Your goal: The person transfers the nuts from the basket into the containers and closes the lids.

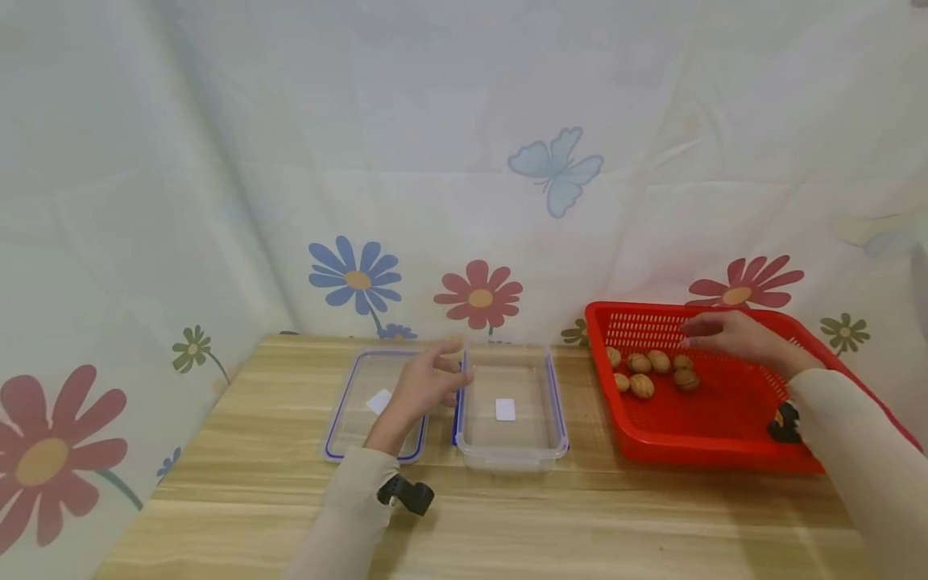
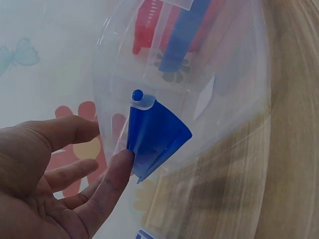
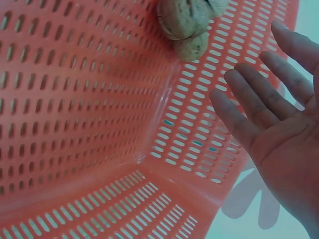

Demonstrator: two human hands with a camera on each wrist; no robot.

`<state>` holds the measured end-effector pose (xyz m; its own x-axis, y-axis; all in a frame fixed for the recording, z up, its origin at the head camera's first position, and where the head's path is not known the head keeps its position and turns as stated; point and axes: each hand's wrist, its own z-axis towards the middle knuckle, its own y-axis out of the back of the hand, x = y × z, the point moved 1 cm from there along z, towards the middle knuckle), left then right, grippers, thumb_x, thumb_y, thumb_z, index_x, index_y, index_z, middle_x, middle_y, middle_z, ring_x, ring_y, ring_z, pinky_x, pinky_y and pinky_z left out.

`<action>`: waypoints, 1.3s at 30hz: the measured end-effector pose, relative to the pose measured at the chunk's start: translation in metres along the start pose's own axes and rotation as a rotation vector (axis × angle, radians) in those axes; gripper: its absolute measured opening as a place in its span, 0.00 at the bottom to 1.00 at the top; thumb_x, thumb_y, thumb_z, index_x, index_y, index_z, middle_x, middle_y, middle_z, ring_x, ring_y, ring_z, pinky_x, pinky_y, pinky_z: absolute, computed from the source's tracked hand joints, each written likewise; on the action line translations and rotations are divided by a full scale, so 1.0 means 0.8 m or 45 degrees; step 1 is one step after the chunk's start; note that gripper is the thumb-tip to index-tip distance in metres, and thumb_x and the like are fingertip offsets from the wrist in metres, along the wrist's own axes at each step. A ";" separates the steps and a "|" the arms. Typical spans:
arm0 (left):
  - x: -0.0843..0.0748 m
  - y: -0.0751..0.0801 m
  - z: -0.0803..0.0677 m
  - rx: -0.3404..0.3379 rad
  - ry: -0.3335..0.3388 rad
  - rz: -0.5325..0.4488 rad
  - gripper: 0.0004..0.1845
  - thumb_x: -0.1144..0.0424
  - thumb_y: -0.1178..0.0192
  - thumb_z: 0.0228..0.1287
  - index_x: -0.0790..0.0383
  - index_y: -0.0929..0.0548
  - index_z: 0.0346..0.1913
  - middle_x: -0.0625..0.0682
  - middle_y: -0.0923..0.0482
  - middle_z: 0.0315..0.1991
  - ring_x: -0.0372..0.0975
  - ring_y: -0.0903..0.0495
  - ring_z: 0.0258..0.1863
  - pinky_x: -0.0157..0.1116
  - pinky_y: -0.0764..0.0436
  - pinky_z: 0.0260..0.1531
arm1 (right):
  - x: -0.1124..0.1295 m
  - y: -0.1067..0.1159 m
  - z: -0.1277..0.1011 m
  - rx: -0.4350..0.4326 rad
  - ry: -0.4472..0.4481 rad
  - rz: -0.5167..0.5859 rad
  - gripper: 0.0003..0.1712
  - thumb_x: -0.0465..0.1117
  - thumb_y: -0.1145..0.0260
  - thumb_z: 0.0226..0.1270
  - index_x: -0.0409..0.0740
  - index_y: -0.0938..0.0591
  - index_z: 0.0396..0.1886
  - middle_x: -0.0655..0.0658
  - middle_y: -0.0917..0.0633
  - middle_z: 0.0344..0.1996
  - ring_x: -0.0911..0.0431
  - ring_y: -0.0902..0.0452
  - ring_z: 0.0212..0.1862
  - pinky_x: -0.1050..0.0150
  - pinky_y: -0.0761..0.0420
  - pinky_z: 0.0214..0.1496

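Observation:
Several walnuts [image 1: 641, 386] lie in the left part of a red plastic basket [image 1: 714, 449]. Over the basket's far side hovers my right hand [image 1: 739, 337], fingers extended and holding nothing; the right wrist view shows its fingers [image 3: 249, 99] apart from the walnuts [image 3: 183, 20]. My left hand [image 1: 428, 383] is at the left side of a clear plastic container [image 1: 511, 455]. In the left wrist view its thumb and fingers lie by the container wall, one fingertip at the blue side latch [image 2: 154, 137]. A small white label [image 1: 505, 410] shows in the container.
A clear lid with a blue seal [image 1: 337, 439] lies flat left of the container, partly behind my left hand, with a white label [image 1: 379, 401] on it. Everything stands on a wood-grain table [image 1: 522, 524]. A flower-printed curtain [image 1: 435, 201] hangs behind the table.

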<state>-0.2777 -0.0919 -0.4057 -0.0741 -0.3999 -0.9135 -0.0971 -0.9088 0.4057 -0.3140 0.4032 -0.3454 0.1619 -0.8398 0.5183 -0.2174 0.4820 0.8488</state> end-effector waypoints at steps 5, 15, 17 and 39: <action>0.003 0.000 0.000 -0.004 0.004 0.003 0.32 0.64 0.28 0.70 0.61 0.24 0.74 0.64 0.16 0.52 0.45 0.12 0.27 0.42 0.08 0.33 | -0.009 -0.005 0.007 0.028 -0.018 -0.020 0.34 0.44 0.29 0.76 0.28 0.26 0.72 0.24 0.21 0.64 0.33 0.20 0.59 0.33 0.17 0.61; 0.003 0.000 0.000 -0.004 -0.009 -0.042 0.27 0.68 0.29 0.69 0.64 0.20 0.70 0.62 0.15 0.45 0.45 0.12 0.25 0.40 0.08 0.30 | -0.015 -0.013 0.014 0.047 -0.008 -0.027 0.30 0.40 0.28 0.74 0.27 0.23 0.69 0.26 0.18 0.61 0.34 0.19 0.57 0.31 0.19 0.63; 0.004 0.000 0.000 -0.007 -0.005 -0.043 0.27 0.68 0.29 0.69 0.64 0.20 0.69 0.62 0.14 0.45 0.45 0.13 0.25 0.40 0.08 0.30 | -0.016 -0.014 0.014 0.053 -0.010 -0.024 0.30 0.40 0.27 0.74 0.28 0.22 0.69 0.26 0.18 0.61 0.34 0.19 0.57 0.30 0.19 0.63; 0.006 -0.003 -0.001 0.005 -0.004 -0.126 0.28 0.71 0.29 0.68 0.65 0.21 0.70 0.61 0.14 0.43 0.45 0.11 0.29 0.40 0.07 0.33 | -0.023 -0.025 0.020 0.116 -0.066 -0.037 0.22 0.35 0.27 0.72 0.30 0.16 0.61 0.33 0.12 0.52 0.43 0.17 0.49 0.30 0.20 0.64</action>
<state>-0.2768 -0.0920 -0.4106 -0.0673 -0.3076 -0.9491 -0.1078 -0.9435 0.3134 -0.3278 0.4047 -0.3734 0.1203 -0.8660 0.4854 -0.3001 0.4343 0.8493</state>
